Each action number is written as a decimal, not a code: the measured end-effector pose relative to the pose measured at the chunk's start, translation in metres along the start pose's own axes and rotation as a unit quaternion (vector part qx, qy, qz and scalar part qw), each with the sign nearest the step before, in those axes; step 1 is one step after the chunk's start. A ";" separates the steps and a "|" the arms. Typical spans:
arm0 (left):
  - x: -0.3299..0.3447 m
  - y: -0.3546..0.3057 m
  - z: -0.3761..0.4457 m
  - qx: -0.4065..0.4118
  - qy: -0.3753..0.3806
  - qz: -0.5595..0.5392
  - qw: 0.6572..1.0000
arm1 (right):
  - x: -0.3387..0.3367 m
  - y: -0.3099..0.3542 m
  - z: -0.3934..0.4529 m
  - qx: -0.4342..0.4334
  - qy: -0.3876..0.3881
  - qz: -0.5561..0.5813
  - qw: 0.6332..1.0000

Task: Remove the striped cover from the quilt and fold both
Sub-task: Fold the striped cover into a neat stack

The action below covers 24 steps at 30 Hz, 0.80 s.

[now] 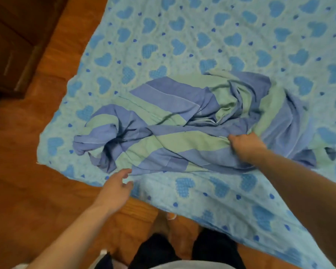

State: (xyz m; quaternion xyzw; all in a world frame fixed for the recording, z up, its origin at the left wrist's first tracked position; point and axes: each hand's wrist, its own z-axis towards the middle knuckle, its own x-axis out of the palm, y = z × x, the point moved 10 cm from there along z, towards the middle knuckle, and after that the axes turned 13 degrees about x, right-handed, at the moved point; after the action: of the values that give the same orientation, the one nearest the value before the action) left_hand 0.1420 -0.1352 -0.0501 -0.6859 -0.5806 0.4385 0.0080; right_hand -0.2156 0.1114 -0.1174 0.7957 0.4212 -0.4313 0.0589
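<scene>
The right hand (244, 144) clenches the crumpled blue-and-green striped fabric cover (182, 123) — fingertips buried in folds. The left hand (116, 183) hovers loose-fingered at its near edge, on the light-blue heart-patterned quilt (182, 35) — its far edges cut off.

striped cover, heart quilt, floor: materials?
Striped cover: thin woven cloth, likely cotton, matte; sharp creases and bunching. Heart quilt: thicker, soft, textured fabric; hearts look waffle-stitched, fibre unclear. Floor: wood or wood-look planks, slight sheen, visible grain.

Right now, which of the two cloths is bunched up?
The striped cover, blue and green bands, crumpled atop the heart-print quilt, which lies spread flat.
</scene>
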 end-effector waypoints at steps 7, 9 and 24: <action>0.083 -0.065 0.037 0.117 0.155 0.185 0.963 | 0.157 -0.108 -0.219 0.197 0.095 0.005 0.976; 0.090 -0.084 0.047 0.148 0.172 0.238 0.944 | 0.203 -0.152 -0.270 0.284 0.212 0.030 0.935; 0.069 -0.045 0.050 0.082 0.158 0.165 0.970 | 0.050 0.040 -0.058 -0.015 -0.038 0.066 0.997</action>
State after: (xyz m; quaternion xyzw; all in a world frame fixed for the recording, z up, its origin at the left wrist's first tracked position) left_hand 0.0721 -0.0901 -0.0980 -0.8298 -0.4131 0.3658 0.0837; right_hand -0.1363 0.1434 -0.1284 0.8040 0.3716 -0.4497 0.1148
